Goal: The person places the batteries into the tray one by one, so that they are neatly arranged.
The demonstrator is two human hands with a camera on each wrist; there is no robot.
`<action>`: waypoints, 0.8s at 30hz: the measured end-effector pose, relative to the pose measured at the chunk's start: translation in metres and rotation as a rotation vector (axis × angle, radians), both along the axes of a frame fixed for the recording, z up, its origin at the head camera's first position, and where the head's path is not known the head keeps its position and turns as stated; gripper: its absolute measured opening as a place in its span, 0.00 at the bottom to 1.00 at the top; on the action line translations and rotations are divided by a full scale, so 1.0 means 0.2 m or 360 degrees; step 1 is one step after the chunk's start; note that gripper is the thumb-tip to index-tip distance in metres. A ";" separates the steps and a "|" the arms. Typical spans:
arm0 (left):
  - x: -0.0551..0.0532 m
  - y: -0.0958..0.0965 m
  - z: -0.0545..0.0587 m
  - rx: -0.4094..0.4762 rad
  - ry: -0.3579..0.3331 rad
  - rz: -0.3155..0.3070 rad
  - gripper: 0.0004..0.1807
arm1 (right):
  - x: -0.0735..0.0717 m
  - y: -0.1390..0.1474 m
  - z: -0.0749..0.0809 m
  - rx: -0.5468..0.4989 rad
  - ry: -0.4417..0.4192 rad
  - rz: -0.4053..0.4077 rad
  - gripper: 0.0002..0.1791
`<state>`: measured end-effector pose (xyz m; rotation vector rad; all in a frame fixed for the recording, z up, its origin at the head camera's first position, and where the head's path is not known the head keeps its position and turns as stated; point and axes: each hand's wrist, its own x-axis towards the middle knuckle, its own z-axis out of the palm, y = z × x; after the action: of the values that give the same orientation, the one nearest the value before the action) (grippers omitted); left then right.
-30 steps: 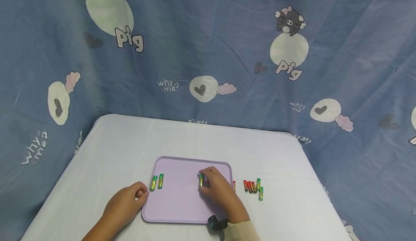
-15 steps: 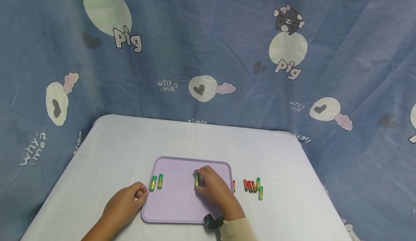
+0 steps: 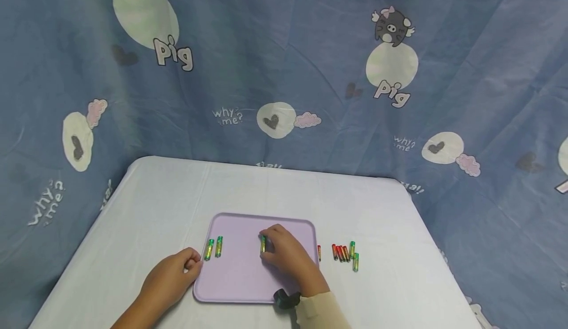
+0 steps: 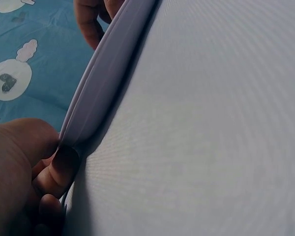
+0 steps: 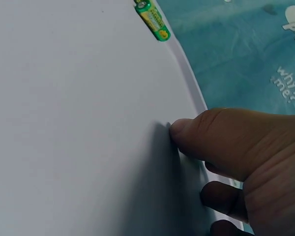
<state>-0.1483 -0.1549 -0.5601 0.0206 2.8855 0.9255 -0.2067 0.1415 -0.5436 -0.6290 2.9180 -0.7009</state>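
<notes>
My right hand is over the middle of a lilac tray, pinching a green battery upright in the view between thumb and fingertips. In the right wrist view the thumb is close over the tray floor and hides that battery. My left hand grips the tray's left edge; the left wrist view has its thumb and fingers at the rim. Two more green batteries, an outer one and an inner one, lie side by side near the tray's left edge.
Right of the tray, several red batteries lie in a row on the white tabletop, two green batteries beside them. A single red battery lies right by the tray's right edge. A blue printed curtain hangs behind.
My right hand has moved a little to the left across the tray with the green battery in its fingers. The left hand has stayed at the tray edge.
</notes>
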 end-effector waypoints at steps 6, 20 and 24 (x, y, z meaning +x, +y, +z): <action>0.01 0.00 -0.01 0.0003 -0.0033 -0.0009 0.05 | 0.01 -0.02 -0.01 0.0009 -0.0032 0.0025 0.29; 0.00 0.00 -0.01 -0.0004 0.0013 -0.0019 0.04 | -0.02 -0.08 0.01 0.0063 0.0026 0.0099 0.30; -0.01 0.00 0.00 -0.0001 0.0012 -0.0013 0.04 | -0.03 -0.10 0.01 0.0074 0.0022 0.0102 0.30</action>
<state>-0.1498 -0.1553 -0.5611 0.0361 2.8901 0.9249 -0.2119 0.1216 -0.5412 -0.7219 2.9024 -0.6227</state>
